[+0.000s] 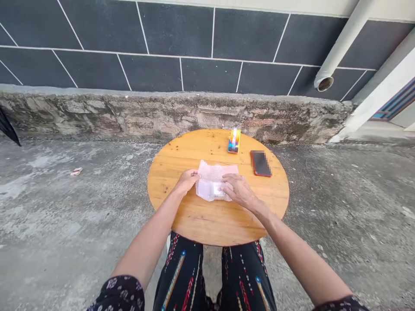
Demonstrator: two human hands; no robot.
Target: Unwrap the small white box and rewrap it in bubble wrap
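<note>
A sheet of pinkish, see-through bubble wrap (pixel 212 173) lies on the round wooden table (pixel 207 224). Near its front edge, a small white box-like item (pixel 219 189) shows within the wrap; its exact kind cannot be made out. My left hand (pixel 187 181) pinches the wrap's left edge between thumb and fingers. From the right, my right hand (pixel 240 190) reaches over the wrap with fingers apart, its fingertips resting on the sheet and its thumb beside the white item.
A tape dispenser (pixel 234 141) with a yellow-cored roll stands at the table's far side. To the right lies a dark phone (pixel 261 163) with a red edge. Behind the table runs a low stone ledge (pixel 139 116) beneath a dark tiled wall, with a drainpipe (pixel 340 43).
</note>
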